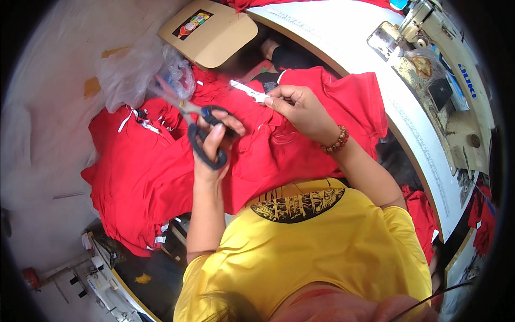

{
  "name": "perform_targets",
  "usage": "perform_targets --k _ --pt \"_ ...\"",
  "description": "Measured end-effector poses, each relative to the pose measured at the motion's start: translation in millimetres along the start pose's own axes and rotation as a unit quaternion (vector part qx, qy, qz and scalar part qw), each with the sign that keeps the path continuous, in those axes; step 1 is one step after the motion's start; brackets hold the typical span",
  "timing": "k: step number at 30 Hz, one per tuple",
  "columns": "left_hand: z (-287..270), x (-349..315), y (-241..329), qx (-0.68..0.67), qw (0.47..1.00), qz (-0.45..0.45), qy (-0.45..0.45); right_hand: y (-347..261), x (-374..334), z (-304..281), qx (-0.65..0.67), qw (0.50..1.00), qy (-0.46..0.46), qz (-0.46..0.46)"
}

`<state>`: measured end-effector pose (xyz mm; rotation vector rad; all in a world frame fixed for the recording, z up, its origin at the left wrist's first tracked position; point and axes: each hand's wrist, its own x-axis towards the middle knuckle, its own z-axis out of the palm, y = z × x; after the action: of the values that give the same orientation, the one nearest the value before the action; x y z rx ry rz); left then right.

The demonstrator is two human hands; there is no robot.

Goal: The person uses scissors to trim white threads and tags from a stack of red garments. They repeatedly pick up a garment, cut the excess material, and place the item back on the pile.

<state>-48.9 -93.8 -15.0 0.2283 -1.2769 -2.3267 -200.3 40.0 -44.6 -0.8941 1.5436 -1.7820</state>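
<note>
My left hand [217, 131] is closed around the dark handles of a pair of scissors [185, 106], with fingers and thumb in the loops. The blades point up and left, smeared by motion, and look slightly apart. My right hand [303, 110], with a beaded bracelet [337, 140] at its wrist, pinches a white label [248, 90] between thumb and fingers. Beneath both hands a heap of red garments [145, 177] spreads over my lap. Small white tags [151, 127] show on the garments at the left. The scissors and the label are apart.
A white sewing table [343, 35] curves along the right, carrying a sewing machine [466, 91]. Ahead stands a tan board [214, 32] with a sticker. Clear plastic bags [126, 78] lie beyond the heap. Another sewing machine [110, 292] is at the lower left.
</note>
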Motion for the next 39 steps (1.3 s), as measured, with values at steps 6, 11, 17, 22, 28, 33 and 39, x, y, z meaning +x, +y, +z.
perform_targets --k 6,11,17,22,28,33,39 --pt "-20 -40 13 0.411 0.899 -0.150 0.023 1 -6 1 0.015 0.999 0.007 0.030" --pt "-13 -49 46 0.630 0.754 -0.139 -0.127 -5 -12 11 0.021 1.000 0.009 -0.013" --pt "-6 -39 65 0.668 0.702 -0.173 -0.178 -1 -17 14 0.068 0.998 -0.004 -0.018" --pt "-8 -36 61 0.680 0.692 -0.154 -0.187 -3 -21 17 0.096 0.994 -0.014 -0.048" --pt "-6 -32 58 0.690 0.685 -0.137 -0.189 -2 -20 14 0.127 0.991 -0.018 -0.041" --pt "-5 -36 64 0.687 0.688 -0.137 -0.191 -4 -20 11 0.140 0.989 -0.014 -0.047" --pt "-7 -36 61 0.699 0.674 -0.134 -0.197 0 -20 12 0.121 0.991 -0.046 -0.045"
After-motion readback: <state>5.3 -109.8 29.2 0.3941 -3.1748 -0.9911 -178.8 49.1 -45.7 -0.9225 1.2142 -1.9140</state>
